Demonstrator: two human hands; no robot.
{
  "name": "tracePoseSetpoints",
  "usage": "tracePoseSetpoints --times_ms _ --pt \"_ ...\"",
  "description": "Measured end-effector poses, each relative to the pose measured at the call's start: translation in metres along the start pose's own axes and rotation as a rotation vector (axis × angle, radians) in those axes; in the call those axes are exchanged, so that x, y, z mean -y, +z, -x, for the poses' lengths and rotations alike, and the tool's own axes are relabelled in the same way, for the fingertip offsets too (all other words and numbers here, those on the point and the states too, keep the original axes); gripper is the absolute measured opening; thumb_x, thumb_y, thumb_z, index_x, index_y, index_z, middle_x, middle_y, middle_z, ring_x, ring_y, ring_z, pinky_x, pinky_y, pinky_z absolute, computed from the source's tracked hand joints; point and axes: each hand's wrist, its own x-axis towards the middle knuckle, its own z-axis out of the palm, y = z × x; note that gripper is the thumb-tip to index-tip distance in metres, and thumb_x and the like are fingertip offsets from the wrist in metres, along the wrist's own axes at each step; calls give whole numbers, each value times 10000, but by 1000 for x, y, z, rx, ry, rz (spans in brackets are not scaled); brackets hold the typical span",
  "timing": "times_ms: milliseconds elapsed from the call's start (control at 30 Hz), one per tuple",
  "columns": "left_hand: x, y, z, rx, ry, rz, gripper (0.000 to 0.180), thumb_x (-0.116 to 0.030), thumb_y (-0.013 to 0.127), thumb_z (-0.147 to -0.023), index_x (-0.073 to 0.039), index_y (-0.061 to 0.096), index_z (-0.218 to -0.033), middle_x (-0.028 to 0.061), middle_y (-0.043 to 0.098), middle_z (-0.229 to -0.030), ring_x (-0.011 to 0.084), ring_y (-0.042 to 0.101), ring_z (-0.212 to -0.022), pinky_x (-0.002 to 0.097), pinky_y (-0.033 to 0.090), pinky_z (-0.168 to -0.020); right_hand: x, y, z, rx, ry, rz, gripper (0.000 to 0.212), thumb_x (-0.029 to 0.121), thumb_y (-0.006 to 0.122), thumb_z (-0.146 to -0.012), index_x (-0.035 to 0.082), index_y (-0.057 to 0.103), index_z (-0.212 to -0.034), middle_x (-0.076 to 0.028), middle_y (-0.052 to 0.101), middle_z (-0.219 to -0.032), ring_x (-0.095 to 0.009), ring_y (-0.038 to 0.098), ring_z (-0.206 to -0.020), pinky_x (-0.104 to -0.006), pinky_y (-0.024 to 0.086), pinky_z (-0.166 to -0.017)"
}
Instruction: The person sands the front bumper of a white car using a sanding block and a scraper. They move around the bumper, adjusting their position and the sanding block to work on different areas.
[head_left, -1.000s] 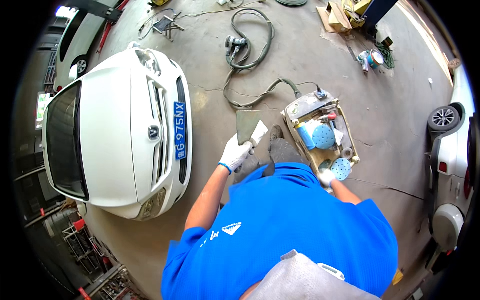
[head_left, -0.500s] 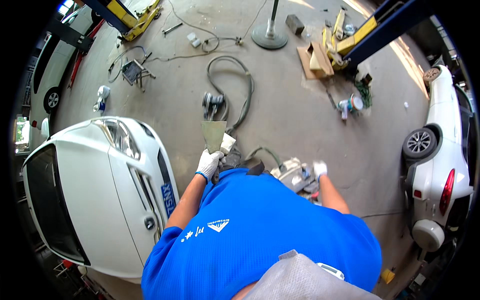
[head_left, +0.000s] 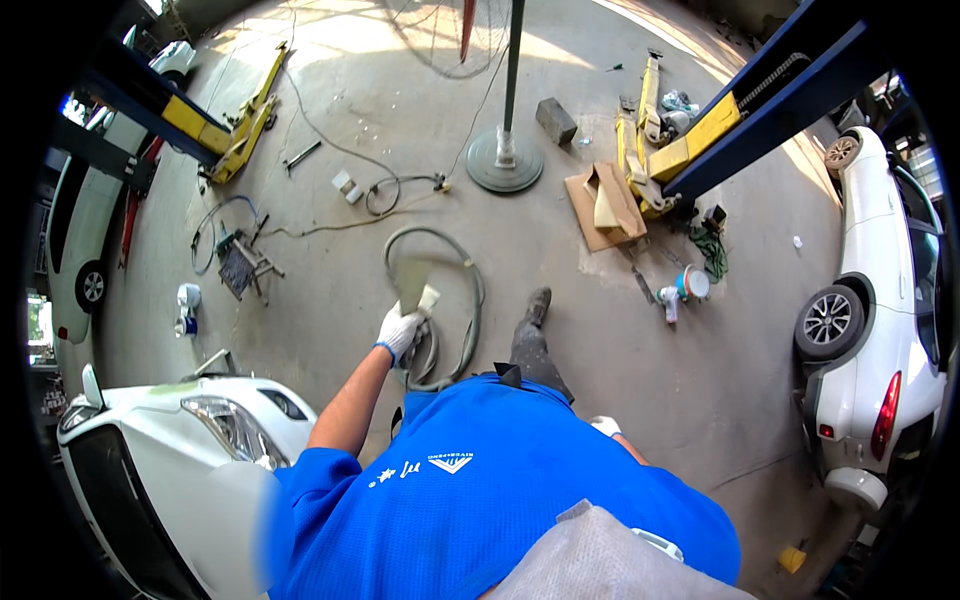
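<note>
My left hand (head_left: 398, 332), in a white glove with a blue cuff, is closed around a wide-bladed putty knife (head_left: 412, 282), its blurred blade pointing away from me. A small white piece (head_left: 429, 298) shows beside the blade; whether the hand grips it too I cannot tell. Beyond and below this hand a grey hose (head_left: 478, 300) loops on the floor. My right hand (head_left: 606, 426), also gloved in white, is low beside my body. My blue shirt covers most of it, so its fingers are hidden.
A white car (head_left: 190, 450) stands close on my left, another white car (head_left: 870, 330) at far right. Ahead are a round stand base (head_left: 505, 160), a cardboard box (head_left: 606, 208), blue-and-yellow lift posts (head_left: 700, 150), a small stool (head_left: 245, 268) and tubs (head_left: 692, 283). Thin hoses cross the floor.
My view has shifted forward over the floor, and a leg with a dark shoe now shows ahead. My right hand has drawn back toward my body. The left still holds the putty knife.
</note>
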Motion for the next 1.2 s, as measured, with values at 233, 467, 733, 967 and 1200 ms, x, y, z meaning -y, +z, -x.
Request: tracePoseSetpoints --times_ms 233,467,733,967,1200 --pt "105 -24 -85 -192 -550 34 85 -125 586 -839 -50 567 -803 70 551 -594 193 517 -470 365 421 -441 298 -330 -153 -104 -282 -398 269 222 607 -904 24 658 -1079 -99 666 -809 -201 633 -723 -335 511 -647" --pt "81 52 -82 -435 -567 287 187 0 581 -773 -108 573 -926 52 549 -587 168 505 -416 334 379 -362 719 -484 -133 -78 -961 -443 281 194 557 -950 -2 639 -1133 -61 667 -907 -139 627 -786 -273 516 -691" --pt "-65 124 -203 -470 -374 438 190 -34 558 -774 -120 614 -935 18 556 -634 139 515 -450 314 393 -401 927 -506 -200 465 -831 -742 441 434 531 -989 27 631 -1123 -113 684 -917 -192 651 -766 -317 532 -692" --pt "-219 164 -254 -653 -245 484 188 -19 539 -749 -79 604 -915 35 566 -649 122 511 -486 271 402 -431 955 -494 -229 843 -659 -1044 274 354 650 -941 100 572 -875 12 543 -722 -110 499 -604 -259 392 -547" --pt "-223 292 -240 -1006 -375 695 145 -38 535 -754 -77 636 -849 42 580 -597 114 499 -447 267 382 -415 960 -517 -242 1058 -535 -950 200 260 671 -931 113 564 -848 12 522 -672 -98 463 -543 -264 355 -530"
